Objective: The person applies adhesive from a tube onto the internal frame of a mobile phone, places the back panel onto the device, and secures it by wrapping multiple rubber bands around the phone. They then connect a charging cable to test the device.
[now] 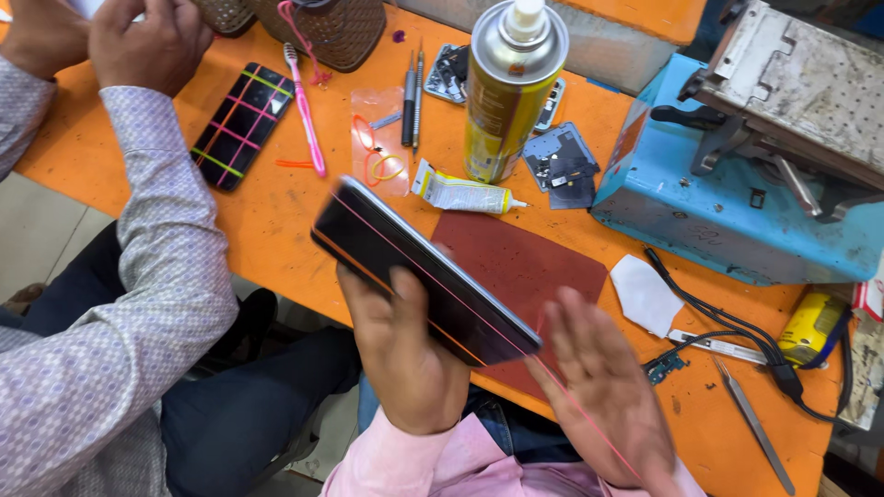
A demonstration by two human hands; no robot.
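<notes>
Head view
Containers: spray can (509,87) upright w/ cap on; glue tube (460,194) lying just beside it; contents not visible.
L hand (405,354): fingers wrapped round dark phone (424,271), held tilted above table edge.
R hand (603,387): spread flat, blurred, pink band (571,400) across it.
Surface: orange table (285,212), red mat (525,262), blue machine (737,198).
Beside: co-worker's sleeve (166,267).

Phone (425,269) at centre frame looks like glossy black glass with a thin rubbery pink band. The mat (525,267) under it is matt, dull red. Spray can (509,92), top centre, is shiny metal. Blue machine (727,216) at right is scuffed painted metal.
</notes>
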